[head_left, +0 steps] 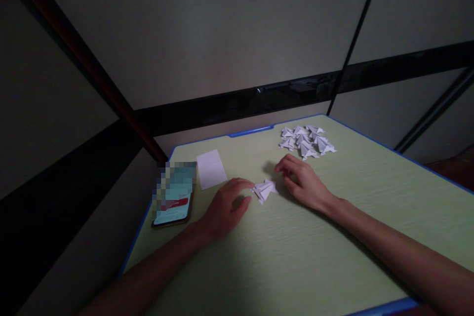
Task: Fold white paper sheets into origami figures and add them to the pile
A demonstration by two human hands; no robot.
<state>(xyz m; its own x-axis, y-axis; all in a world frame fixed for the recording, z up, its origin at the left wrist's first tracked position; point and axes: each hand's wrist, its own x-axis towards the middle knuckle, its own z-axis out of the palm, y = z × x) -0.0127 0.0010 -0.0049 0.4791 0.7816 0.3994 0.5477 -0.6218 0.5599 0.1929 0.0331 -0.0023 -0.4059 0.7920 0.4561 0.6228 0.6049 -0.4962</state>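
A small folded white paper figure lies on the pale green table between my two hands. My left hand rests palm down with fingers stretched out, its fingertips touching the figure's left edge. My right hand lies just right of the figure with fingers loosely curled and apart, not gripping it. A heap of several similar folded white figures sits at the far edge of the table. A flat white sheet of paper lies beyond my left hand.
A phone with a lit screen lies at the table's left edge, beside the sheet. The table has a blue rim and stands against a dim wall with dark bands. The room is poorly lit.
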